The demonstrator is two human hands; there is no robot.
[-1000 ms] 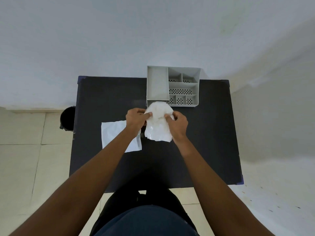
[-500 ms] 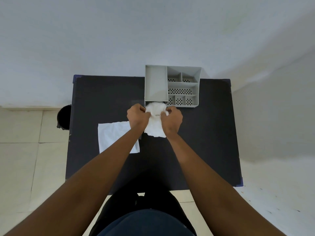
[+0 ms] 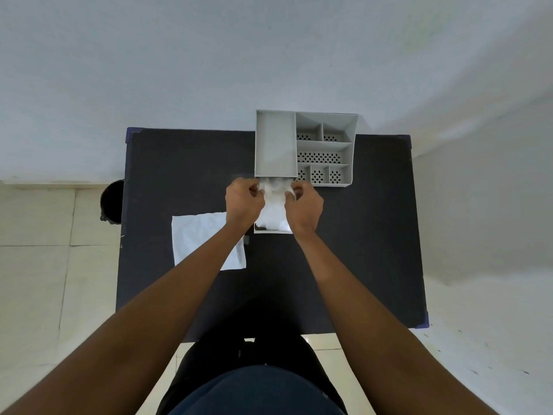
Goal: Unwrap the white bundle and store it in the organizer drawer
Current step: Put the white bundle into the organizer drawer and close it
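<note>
The white bundle (image 3: pixel 273 215) lies in the pulled-out organizer drawer (image 3: pixel 273 231), its far end bunched between both hands. The left hand (image 3: pixel 244 202) and right hand (image 3: pixel 304 205) have their fingers (image 3: pixel 294 190) curled closed on that crumpled end, seemingly pinching it. Just beyond the fingers stands the grey organizer (image 3: pixel 305 146); left of them a white sheet (image 3: pixel 197 238) lies flat on the black desk (image 3: pixel 359 235).

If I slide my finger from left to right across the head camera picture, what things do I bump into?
Black bin → white sheet → left hand → white bundle → right hand → the organizer's holed compartments.
</note>
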